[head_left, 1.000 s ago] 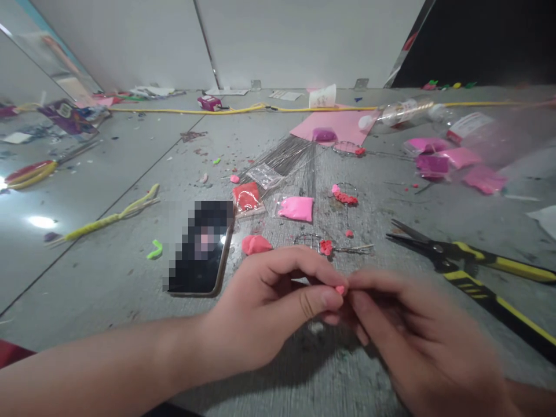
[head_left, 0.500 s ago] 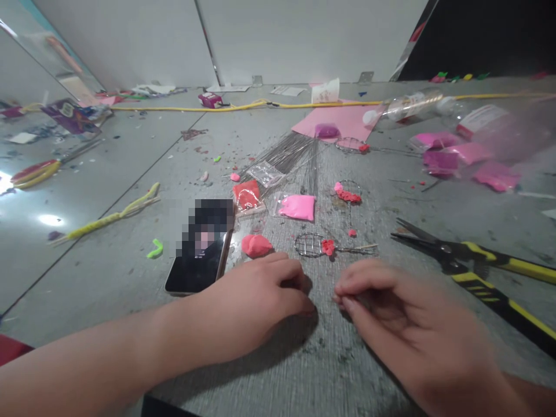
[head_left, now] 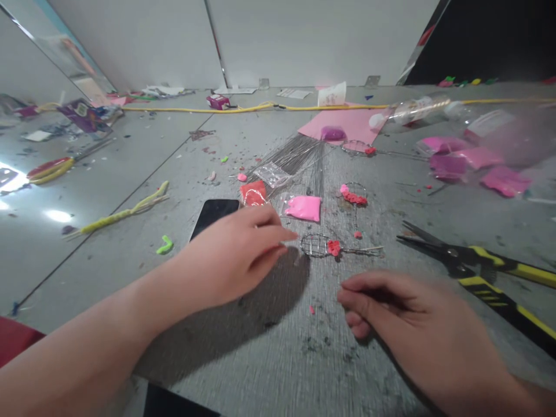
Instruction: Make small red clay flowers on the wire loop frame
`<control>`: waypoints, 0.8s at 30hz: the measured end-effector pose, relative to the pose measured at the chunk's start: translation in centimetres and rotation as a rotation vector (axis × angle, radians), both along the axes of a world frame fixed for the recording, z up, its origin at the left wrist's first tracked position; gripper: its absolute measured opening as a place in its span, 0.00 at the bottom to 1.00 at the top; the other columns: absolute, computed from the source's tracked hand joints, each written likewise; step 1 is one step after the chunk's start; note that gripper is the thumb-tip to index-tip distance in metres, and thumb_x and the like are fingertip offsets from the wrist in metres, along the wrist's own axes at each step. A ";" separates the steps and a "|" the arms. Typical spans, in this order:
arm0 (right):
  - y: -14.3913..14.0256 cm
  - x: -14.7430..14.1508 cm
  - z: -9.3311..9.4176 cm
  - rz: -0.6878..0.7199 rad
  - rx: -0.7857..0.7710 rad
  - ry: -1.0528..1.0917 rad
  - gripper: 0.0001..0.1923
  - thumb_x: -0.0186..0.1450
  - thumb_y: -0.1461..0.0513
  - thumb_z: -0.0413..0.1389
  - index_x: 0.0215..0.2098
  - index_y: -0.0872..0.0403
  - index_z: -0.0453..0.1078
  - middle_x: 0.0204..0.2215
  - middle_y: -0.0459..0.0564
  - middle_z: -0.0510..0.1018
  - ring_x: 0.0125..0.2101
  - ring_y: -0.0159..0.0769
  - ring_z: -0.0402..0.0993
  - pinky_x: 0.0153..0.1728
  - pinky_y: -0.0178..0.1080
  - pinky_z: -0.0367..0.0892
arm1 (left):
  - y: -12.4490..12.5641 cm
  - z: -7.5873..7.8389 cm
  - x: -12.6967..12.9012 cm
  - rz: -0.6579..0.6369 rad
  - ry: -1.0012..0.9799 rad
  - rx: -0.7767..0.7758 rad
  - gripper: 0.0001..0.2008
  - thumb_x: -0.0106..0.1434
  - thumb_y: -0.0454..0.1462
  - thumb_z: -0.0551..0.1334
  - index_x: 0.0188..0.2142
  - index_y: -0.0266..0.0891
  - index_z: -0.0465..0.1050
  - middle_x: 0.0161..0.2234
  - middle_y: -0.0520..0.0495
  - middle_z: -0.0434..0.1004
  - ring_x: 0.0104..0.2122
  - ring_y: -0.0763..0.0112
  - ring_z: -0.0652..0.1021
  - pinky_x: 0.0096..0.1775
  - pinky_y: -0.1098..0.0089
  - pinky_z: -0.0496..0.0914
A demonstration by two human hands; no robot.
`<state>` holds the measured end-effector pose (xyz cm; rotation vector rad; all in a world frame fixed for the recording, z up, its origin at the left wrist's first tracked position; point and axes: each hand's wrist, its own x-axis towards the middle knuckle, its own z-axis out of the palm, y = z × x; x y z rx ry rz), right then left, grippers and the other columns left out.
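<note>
My left hand (head_left: pixel 241 252) hovers over the table with fingers stretched and slightly apart, nothing visible in them. Its fingertips are beside a small wire racket shape (head_left: pixel 315 245) with red clay (head_left: pixel 333 248) at its throat. My right hand (head_left: pixel 403 318) is closed, thumb and forefinger pressed together; whatever they may hold cannot be made out. Between the hands lies a tiny pinkish-red clay bit (head_left: pixel 311 310). Behind the left hand, a phone (head_left: pixel 215 214) is partly covered, and a bag of red clay (head_left: pixel 253 193) and a bag of pink clay (head_left: pixel 304 208) lie close by.
Black-and-yellow pliers (head_left: pixel 456 255) lie open at the right. Further back are a second wire shape (head_left: pixel 355 197), a bundle of thin wires (head_left: pixel 295 153), pink paper (head_left: pixel 347 119) and a plastic bottle (head_left: pixel 417 110). Yellow twisted stems (head_left: pixel 125 214) lie left.
My left hand has lifted and moved up and left, its fingers straightening; it now covers the red clay lump and part of the phone. The tiny clay bit shows on the table. The phone screen has gone dark.
</note>
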<state>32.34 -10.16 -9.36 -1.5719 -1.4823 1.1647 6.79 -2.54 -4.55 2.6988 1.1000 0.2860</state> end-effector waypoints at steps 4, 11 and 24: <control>0.2 -0.1 -0.1 -0.034 0.092 -0.055 0.21 0.72 0.47 0.55 0.46 0.53 0.78 0.21 0.46 0.80 0.15 0.30 0.74 0.15 0.31 0.71 | 0.9 -0.2 -0.9 0.121 0.193 0.026 0.15 0.71 0.40 0.59 0.54 0.41 0.76 0.48 0.40 0.74 0.46 0.57 0.77 0.44 0.61 0.70; 0.7 0.3 -0.1 0.105 0.557 -0.408 0.05 0.71 0.60 0.57 0.41 0.51 0.75 0.32 0.49 0.83 0.28 0.34 0.80 0.27 0.35 0.75 | 0.0 0.2 0.4 0.083 -0.059 -0.140 0.06 0.66 0.37 0.61 0.38 0.38 0.75 0.35 0.48 0.74 0.37 0.67 0.73 0.39 0.66 0.66; -0.1 -0.9 1.4 0.319 0.787 -0.309 0.07 0.67 0.67 0.57 0.40 0.49 0.71 0.29 0.45 0.83 0.29 0.34 0.81 0.32 0.37 0.75 | -4.1 -0.5 3.7 0.207 -0.370 -0.718 0.05 0.55 0.38 0.66 0.31 0.39 0.74 0.26 0.55 0.71 0.26 0.76 0.68 0.26 0.76 0.62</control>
